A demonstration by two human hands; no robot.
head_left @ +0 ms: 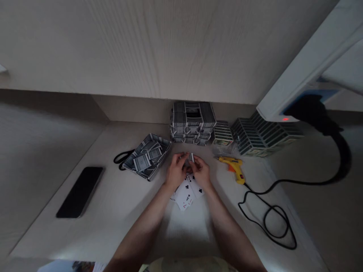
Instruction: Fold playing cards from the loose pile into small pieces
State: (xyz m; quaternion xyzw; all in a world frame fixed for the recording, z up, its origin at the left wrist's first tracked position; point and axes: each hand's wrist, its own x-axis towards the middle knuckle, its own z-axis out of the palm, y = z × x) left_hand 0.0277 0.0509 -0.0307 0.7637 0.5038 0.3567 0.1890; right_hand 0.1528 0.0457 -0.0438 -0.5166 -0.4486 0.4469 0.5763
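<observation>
My left hand [176, 170] and my right hand [200, 172] meet over the middle of the white table [119, 211], fingers pinched together on a small folded playing card [190, 158] held between them. Under the hands lie several playing cards [187, 193] face up. Just left of my left hand sits a tray built of playing cards [147, 155] with loose cards inside it.
A stack of card-built boxes [193, 121] stands against the wall, with rows of upright cards [261, 136] to its right. A yellow glue gun [234, 167] lies at right, its black cable [269, 215] looping toward the table edge. A black phone [81, 190] lies at left.
</observation>
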